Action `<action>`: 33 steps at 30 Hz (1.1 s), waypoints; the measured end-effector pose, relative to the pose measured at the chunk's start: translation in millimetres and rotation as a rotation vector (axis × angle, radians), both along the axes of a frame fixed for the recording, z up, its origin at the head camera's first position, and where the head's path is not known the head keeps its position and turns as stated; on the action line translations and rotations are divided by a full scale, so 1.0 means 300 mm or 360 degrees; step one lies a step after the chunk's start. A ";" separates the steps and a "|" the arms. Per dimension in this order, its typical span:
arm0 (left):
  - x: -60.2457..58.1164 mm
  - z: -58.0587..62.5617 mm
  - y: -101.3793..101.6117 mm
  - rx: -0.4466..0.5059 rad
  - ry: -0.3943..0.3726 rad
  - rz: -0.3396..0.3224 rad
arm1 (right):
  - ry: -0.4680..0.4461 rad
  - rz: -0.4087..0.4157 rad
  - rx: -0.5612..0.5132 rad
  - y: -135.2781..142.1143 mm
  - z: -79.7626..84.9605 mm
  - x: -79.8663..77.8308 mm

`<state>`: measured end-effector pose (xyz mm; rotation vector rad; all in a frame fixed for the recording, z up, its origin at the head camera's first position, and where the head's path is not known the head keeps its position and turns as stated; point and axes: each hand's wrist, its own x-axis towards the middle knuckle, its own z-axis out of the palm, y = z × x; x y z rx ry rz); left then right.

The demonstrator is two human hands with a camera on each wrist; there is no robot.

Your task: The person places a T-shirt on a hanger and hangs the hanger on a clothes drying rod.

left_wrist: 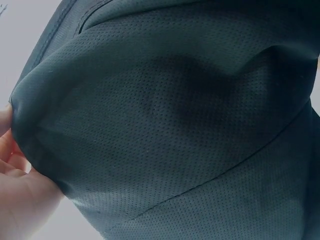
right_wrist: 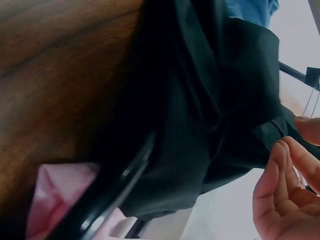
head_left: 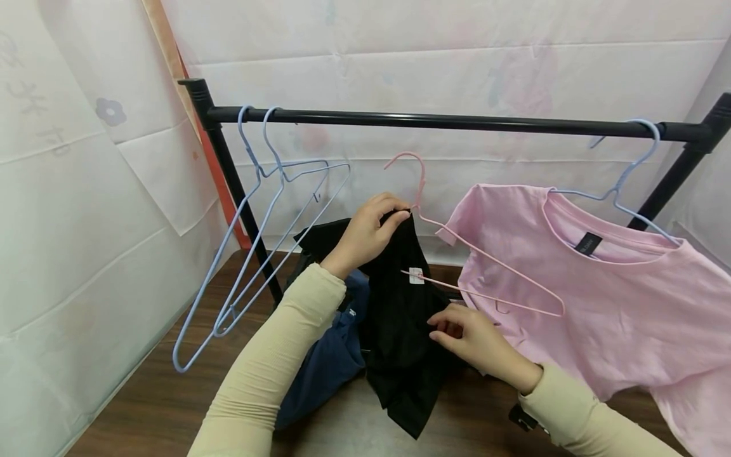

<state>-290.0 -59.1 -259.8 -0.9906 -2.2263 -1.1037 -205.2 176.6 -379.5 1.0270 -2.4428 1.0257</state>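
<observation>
In the head view my left hand (head_left: 368, 231) pinches the upper edge of a black shirt (head_left: 394, 330), close to the neck of a pink hanger (head_left: 485, 251). The hanger's hook points up, below the rail. One arm of it is covered by the black cloth; the other sticks out to the right. A white label (head_left: 416, 275) shows on the shirt. Lower down, my right hand (head_left: 480, 339) has thumb and fingertips at the shirt's right edge, with dark cloth (right_wrist: 240, 100) between them in the right wrist view. Perforated dark fabric (left_wrist: 165, 130) fills the left wrist view.
A black rail (head_left: 400, 120) crosses above the hands. Two blue hangers (head_left: 274, 165) hang at its left end; a pink T-shirt (head_left: 605, 304) hangs at the right on a blue hanger (head_left: 619, 187). Blue cloth (head_left: 325, 368) lies beside the black shirt on the wooden table (head_left: 160, 400).
</observation>
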 end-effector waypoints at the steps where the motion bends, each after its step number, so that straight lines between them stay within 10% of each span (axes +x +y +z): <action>1: 0.000 0.000 -0.001 0.0002 0.0001 0.0002 | -0.0023 0.0004 0.0013 0.001 -0.008 0.001; 15: -0.013 0.001 -0.015 0.0039 0.0053 0.0022 | -0.0210 0.0038 0.0241 0.011 -0.044 0.018; 33: -0.011 0.005 -0.035 0.0067 0.0039 0.0048 | 0.0079 -0.0147 0.0037 0.081 0.056 0.012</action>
